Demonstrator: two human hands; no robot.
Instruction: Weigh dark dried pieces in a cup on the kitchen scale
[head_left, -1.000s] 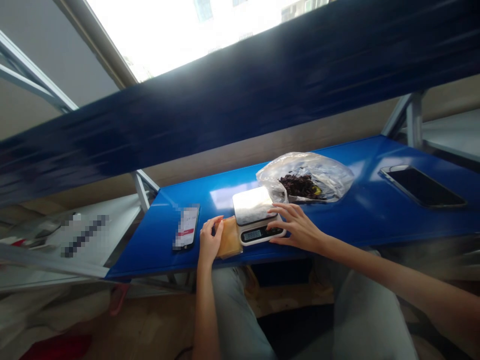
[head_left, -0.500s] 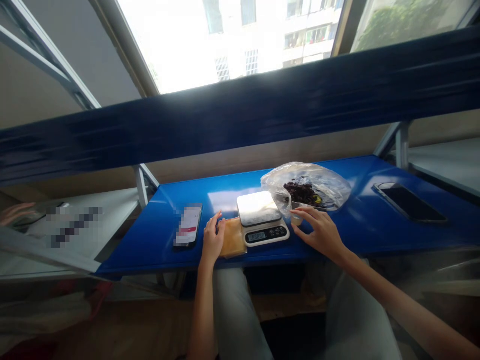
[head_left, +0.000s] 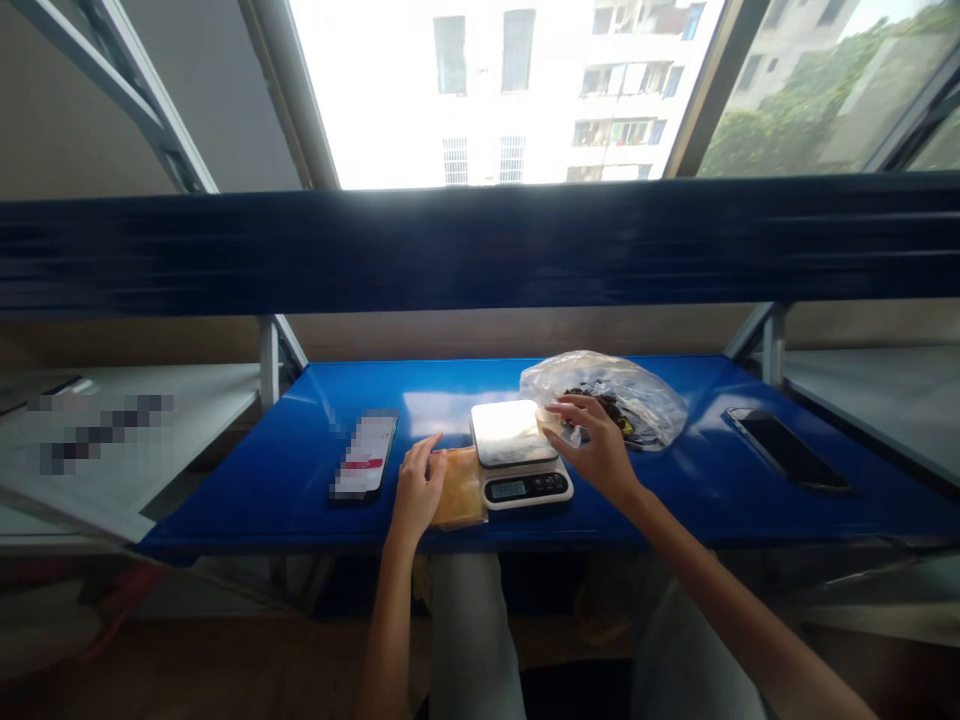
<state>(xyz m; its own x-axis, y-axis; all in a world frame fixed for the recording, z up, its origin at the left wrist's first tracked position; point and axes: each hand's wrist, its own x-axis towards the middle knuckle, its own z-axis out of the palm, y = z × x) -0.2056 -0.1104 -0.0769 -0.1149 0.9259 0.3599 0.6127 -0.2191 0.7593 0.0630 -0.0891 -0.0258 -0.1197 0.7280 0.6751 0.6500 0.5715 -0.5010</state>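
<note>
A small pale cup-like piece (head_left: 549, 419) is pinched between the thumb and fingers of my right hand (head_left: 596, 445), over the right side of the scale's metal plate. The digital kitchen scale (head_left: 529, 489) is white with a black display panel; I cannot read its digits. Against its left side lies a flat yellow-brown packet (head_left: 461, 490). My left hand (head_left: 420, 485) rests at the packet's left edge, fingers stretched out and not closed round it. Behind my right hand, a clear plastic bag (head_left: 652, 395) lies spread with dark dried pieces (head_left: 619, 410) in it, partly hidden by that hand.
A phone with a lit screen (head_left: 365, 455) lies left of my left hand. Another phone, its screen dark (head_left: 787, 450), is at the right of the blue table (head_left: 255, 490). A dark blue beam (head_left: 480, 250) crosses above the table's back, before a window.
My right hand has moved left and up, carrying the pale piece from beside the scale to over its plate. My left hand stays by the packet. The view has levelled.
</note>
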